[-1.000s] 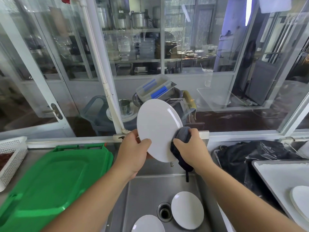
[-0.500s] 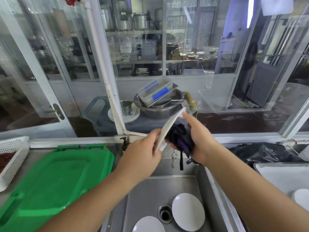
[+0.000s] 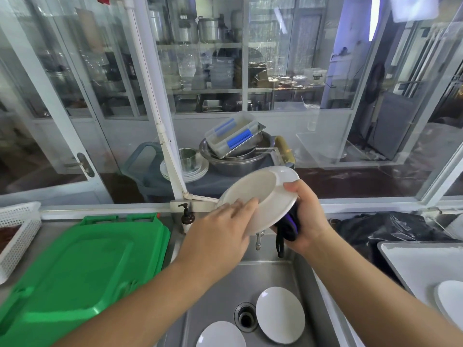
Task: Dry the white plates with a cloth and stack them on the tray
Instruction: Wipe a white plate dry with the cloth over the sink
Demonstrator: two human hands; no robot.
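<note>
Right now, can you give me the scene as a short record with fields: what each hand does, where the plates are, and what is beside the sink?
held plate: white plate, tilted, underside toward camera, above the sink
left hand: left hand, fingers on the plate's near rim
right hand: right hand grips the plate's right edge, with a dark cloth under it
plates in sink: two, and, beside the drain
tray: grey tray on the right, one plate on it
left of sink: green lid, white basket
</note>
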